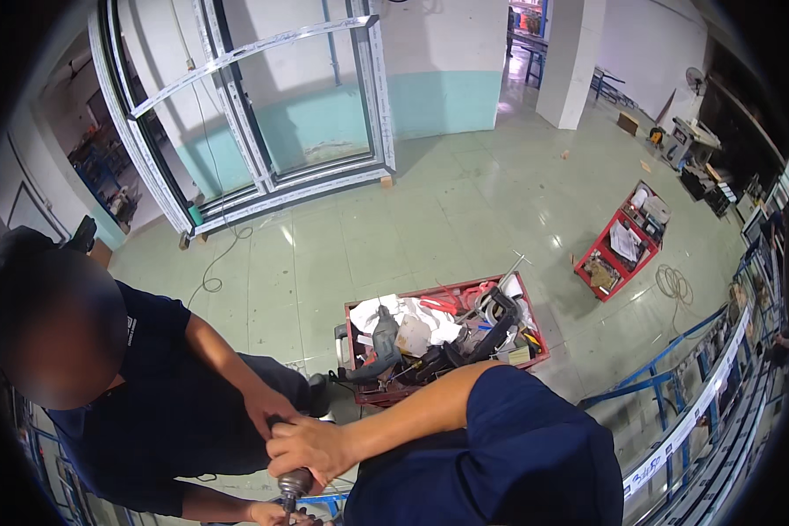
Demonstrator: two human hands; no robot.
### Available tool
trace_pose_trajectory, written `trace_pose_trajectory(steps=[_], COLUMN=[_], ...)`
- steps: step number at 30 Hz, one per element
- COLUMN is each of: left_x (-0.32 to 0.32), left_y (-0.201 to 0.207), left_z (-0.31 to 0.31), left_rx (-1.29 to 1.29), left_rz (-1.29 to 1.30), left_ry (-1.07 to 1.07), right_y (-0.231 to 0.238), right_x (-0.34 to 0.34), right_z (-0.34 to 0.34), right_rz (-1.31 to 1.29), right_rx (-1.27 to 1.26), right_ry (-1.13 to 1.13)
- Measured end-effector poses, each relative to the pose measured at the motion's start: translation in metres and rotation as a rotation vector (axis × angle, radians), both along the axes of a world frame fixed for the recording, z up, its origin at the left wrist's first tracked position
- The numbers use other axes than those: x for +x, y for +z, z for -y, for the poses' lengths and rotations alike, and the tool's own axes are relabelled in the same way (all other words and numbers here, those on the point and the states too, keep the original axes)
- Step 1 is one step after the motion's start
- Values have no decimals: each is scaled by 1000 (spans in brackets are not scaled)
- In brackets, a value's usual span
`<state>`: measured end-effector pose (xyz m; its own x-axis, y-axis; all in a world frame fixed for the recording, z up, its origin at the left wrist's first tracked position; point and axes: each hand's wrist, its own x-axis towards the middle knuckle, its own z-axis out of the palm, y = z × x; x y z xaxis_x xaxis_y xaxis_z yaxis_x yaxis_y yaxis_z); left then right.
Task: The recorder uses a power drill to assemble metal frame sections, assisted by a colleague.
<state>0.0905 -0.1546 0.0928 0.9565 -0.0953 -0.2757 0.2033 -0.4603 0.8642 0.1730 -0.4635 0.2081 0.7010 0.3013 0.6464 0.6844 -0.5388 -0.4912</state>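
My right arm reaches across to the left. My right hand (311,449) is closed around the front of a power drill (295,483), whose grey metal nose points down. Most of the drill's body is hidden under hands. Facing me at the left, a co-worker in a dark shirt has one hand (267,408) against the back of the drill, right beside mine. The co-worker's other hand (265,513) is low by the drill's tip, touching something too cut off to make out. My left hand does not show.
Just beyond my arm stands a red tool cart (542,358) heaped with tools, white cloth and another drill (384,337). A smaller red cart (612,279) is farther right. Blue racks (653,386) with long profiles line the right side. A large window frame (263,188) leans behind; cables (210,285) lie about.
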Motion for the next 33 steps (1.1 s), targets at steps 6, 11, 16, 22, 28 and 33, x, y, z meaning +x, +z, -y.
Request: trace_pose_trajectory(steps=[6, 11, 16, 22, 28, 33], left_x=[11, 26, 41, 42, 44, 56], left_y=[17, 5, 59, 25, 27, 16], left_z=[9, 24, 76, 73, 81, 54], left_rx=[-92, 78, 177, -57, -408, -230], left_rz=[15, 167, 143, 252, 171, -16], left_ry=[-104, -302, -403, -299, -42, -121], right_y=[-11, -8, 7, 18, 19, 18], right_x=[-42, -49, -56, -48, -39, -47], right_z=[-2, -18, -6, -14, -8, -11], right_rz=[-138, -241, -340, -385, -381, -395], right_rx=[38, 77, 118, 64, 144, 116], right_ry=[-129, -95, -244, -143, -133, -117])
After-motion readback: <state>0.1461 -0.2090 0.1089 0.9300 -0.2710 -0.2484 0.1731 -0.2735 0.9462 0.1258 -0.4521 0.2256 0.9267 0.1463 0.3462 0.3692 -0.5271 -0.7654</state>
